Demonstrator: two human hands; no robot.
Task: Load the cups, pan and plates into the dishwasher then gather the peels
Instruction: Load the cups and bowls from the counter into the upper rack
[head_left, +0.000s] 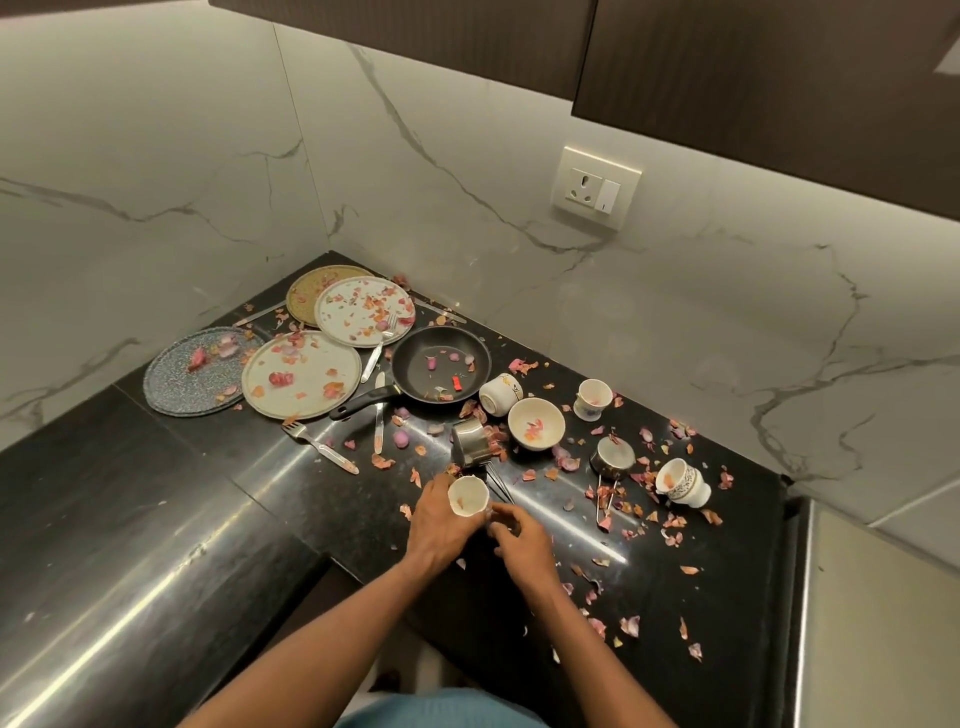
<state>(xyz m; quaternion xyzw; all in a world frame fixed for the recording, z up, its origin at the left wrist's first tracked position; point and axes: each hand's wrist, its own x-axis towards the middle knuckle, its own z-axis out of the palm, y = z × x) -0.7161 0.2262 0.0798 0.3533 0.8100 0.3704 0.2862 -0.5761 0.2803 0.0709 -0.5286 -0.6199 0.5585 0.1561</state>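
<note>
Both hands at a cup over the counter (156, 519).
Left hand (436, 525) grips the cup (467, 497); right hand (519, 540), fingers curled, touches its base.

One view only, worn on the person's head, looking forward and steeply down over the black countertop (156, 545). It sits close above the counter's near edge, facing the marble corner behind it. Wide-angle, so wall lines bow. Both forearms enter from the bottom edge; dark cabinets hang above the counter at the top.
</note>
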